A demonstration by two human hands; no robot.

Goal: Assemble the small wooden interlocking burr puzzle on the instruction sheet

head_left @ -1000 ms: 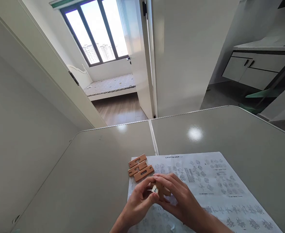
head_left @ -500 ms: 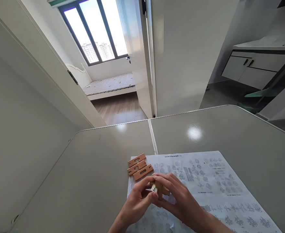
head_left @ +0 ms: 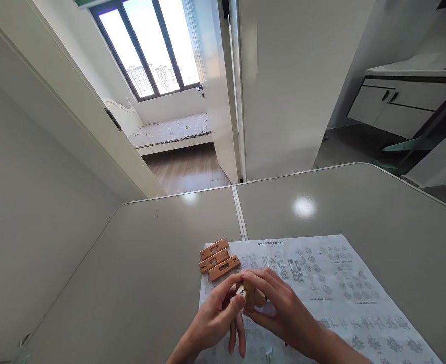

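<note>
Between both hands is a small cluster of pale wooden puzzle pieces (head_left: 250, 296), with a dark numeral on one end. My left hand (head_left: 218, 316) pinches it from the left, thumb over the numbered end and index finger along the top; its lower fingers hang down, stretched out. From the right, my right hand (head_left: 279, 306) grips the same pieces with its fingers over the top and thumb below. Much of the cluster is hidden by the fingers. Just beyond my left hand lie three reddish-brown slotted wooden pieces (head_left: 224, 268), side by side and marked with numerals.
Under my hands a large printed sheet (head_left: 344, 288) with rows of small diagrams is spread on the grey-green table (head_left: 162, 253). A pale seam strip (head_left: 239, 212) runs across the tabletop. Past the far edge are a door (head_left: 219, 101) and a bed (head_left: 173, 130).
My left hand's lower fingers have dropped away from the cluster and now point downward. The numbered end is slightly more covered by the left thumb. The three brown pieces stay put.
</note>
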